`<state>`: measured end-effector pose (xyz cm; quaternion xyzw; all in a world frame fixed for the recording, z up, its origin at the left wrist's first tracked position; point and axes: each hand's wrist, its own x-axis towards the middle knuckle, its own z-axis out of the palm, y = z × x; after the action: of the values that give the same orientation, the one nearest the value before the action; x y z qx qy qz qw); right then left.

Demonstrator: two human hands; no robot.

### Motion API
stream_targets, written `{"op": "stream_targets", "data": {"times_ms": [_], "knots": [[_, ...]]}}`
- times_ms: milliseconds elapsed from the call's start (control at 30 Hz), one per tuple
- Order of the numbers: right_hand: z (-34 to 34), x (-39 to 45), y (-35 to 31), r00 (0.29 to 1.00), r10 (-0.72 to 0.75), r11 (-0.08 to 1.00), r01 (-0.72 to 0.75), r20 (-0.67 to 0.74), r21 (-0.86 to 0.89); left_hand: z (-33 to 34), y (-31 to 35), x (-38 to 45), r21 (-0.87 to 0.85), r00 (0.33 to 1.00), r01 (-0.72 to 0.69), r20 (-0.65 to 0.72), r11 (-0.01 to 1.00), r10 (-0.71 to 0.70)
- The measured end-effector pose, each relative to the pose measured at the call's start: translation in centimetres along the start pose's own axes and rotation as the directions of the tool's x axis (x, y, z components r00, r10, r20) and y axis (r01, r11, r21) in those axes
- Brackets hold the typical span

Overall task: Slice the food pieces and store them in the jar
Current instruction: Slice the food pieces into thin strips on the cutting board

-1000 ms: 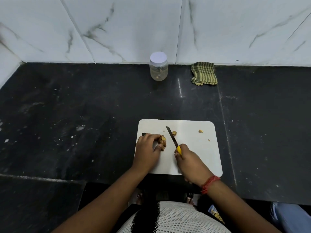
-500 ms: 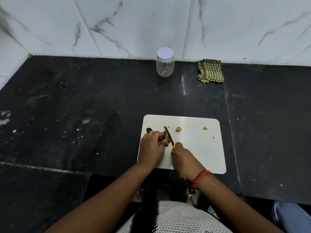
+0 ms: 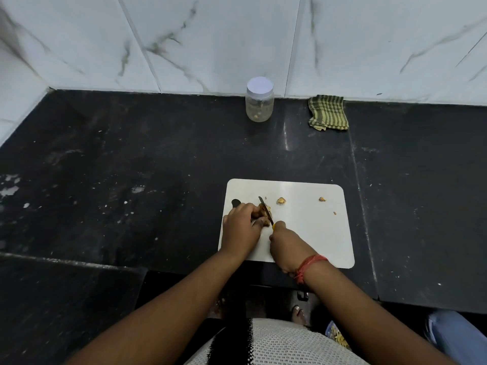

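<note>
While my left hand (image 3: 241, 225) pinches the food piece (image 3: 263, 209) and my right hand (image 3: 286, 243) grips the knife (image 3: 265, 209), slicing is unfinished; few slices reached the capped jar (image 3: 259, 101).

A home kitchen is indicated. The table (image 3: 131, 159), a black stone slab w/ pale specks & stains, is backed by white marble-look wall tiles (image 3: 210, 35). A white cutting board (image 3: 316, 233) w/ food bits is laid near the front edge; a lidded clear jar (image 3: 259, 100) & a folded green checked cloth (image 3: 328, 113) are set against the wall.
</note>
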<state>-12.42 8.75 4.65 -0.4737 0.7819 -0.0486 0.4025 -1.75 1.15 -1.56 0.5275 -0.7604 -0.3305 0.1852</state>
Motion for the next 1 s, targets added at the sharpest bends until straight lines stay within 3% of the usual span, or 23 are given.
{"op": "stream_targets", "data": {"times_ms": [133, 200, 267, 433, 633, 1000], "knots": [[-0.3, -0.4, -0.8, 0.997, 0.072, 0.997, -0.072, -0.019, 0.027, -0.1, 0.0, 0.0, 0.025, 1.000, -0.016, 0.000, 1.000, 0.016], [-1.1, -1.0, -1.7, 0.998, 0.052, 0.998, -0.051, 0.017, -0.043, 0.0, 0.0, 0.0, 0.030, 1.000, -0.024, -0.008, 0.999, 0.024], [-1.0, -0.1, -1.6, 0.996, 0.089, 0.994, -0.087, -0.026, 0.063, -0.1, 0.0, 0.0, 0.035, 1.000, -0.025, -0.008, 0.999, 0.025], [-1.3, 0.3, -1.6, 0.996, 0.086, 0.996, -0.086, 0.022, -0.003, 0.0, 0.1, -0.2, 0.052, 1.000, -0.018, -0.021, 0.999, 0.019], [-1.0, 0.3, -1.4, 0.998, 0.066, 0.997, -0.066, 0.010, -0.040, 0.5, 1.1, 0.1, -0.106, 0.985, 0.116, -0.115, 0.988, -0.128], [-1.0, -0.3, -1.3, 1.000, -0.002, 0.991, 0.006, 0.028, -0.136, 1.4, 2.9, 0.5, -0.086, 0.936, 0.286, -0.190, 0.954, -0.298]]}}
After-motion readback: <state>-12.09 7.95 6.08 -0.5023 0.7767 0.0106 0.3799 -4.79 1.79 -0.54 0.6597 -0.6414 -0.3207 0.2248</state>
